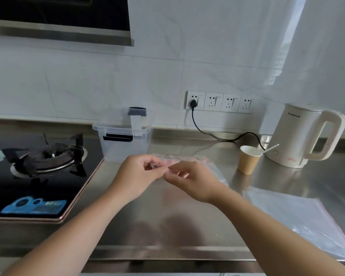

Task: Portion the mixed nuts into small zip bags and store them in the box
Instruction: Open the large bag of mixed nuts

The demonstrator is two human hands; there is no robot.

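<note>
My left hand (139, 174) and my right hand (191, 181) meet above the steel counter (167, 216), and both pinch the edge of a clear zip bag (213, 168) with a pink seal strip. The bag lies flat behind my hands and looks blurred. A clear plastic box (126, 144) with dark latches stands behind my left hand, its lid propped upright at the back. A brown paper cup (248, 161) holding a white spoon stands to the right. I cannot see nuts in any view.
A gas hob (42, 162) fills the counter's left side. A white kettle (305, 136) stands at the back right, its cord running to a wall socket (194, 101). More clear zip bags (299, 216) lie flat at the front right.
</note>
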